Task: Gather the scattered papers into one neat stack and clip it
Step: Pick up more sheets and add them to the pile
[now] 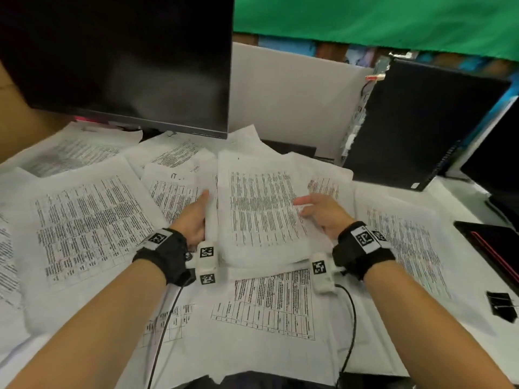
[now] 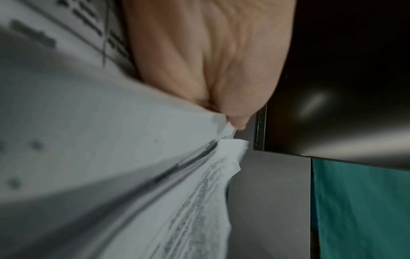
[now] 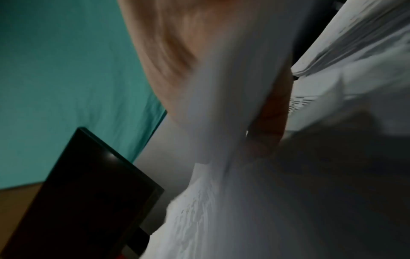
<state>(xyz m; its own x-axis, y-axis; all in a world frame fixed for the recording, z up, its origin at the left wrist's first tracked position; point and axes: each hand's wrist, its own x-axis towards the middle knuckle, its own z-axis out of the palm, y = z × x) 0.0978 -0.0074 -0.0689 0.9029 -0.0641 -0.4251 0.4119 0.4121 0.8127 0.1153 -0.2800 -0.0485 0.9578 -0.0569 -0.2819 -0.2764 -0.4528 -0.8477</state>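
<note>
A thick stack of printed papers (image 1: 261, 209) sits in the middle of the desk between both hands. My left hand (image 1: 196, 217) grips its left edge, thumb up along the side, fingers under the sheets. My right hand (image 1: 320, 211) holds the right edge with the thumb on top of the page. In the left wrist view the palm (image 2: 199, 57) presses against the paper stack's edge (image 2: 155, 157). In the blurred right wrist view a sheet (image 3: 233, 105) runs between thumb and fingers. A black binder clip (image 1: 502, 306) lies at the far right.
Several loose printed sheets (image 1: 90, 226) cover the desk on all sides of the stack. A dark monitor (image 1: 118, 57) hangs over the back left. A black computer case (image 1: 415, 127) stands at the back right, and a dark laptop (image 1: 494, 248) lies near the right edge.
</note>
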